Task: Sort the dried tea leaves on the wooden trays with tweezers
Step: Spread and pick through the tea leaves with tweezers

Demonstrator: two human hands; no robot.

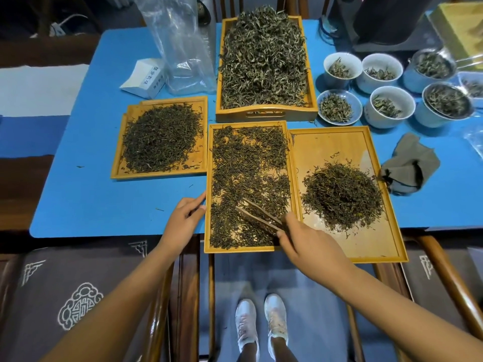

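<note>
Right hand [311, 246] reaches in from the near right, fingers pinching wooden tweezers [258, 216] whose tips lie apart over dried tea leaves [248, 178] spread across the middle tray [207, 205]. Left hand [183, 220] rests relaxed against that tray's left rim. These leaves look feather-light, brittle and tangled; they likely need a gentle nip on single strands, not a squeeze.

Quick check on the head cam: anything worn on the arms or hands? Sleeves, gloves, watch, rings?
Nothing visible. Both forearms are bare as far as the frame shows them, with no sleeves in view. The left hand and right hand have no gloves, and no watch, bracelet or ring can be seen.
</note>
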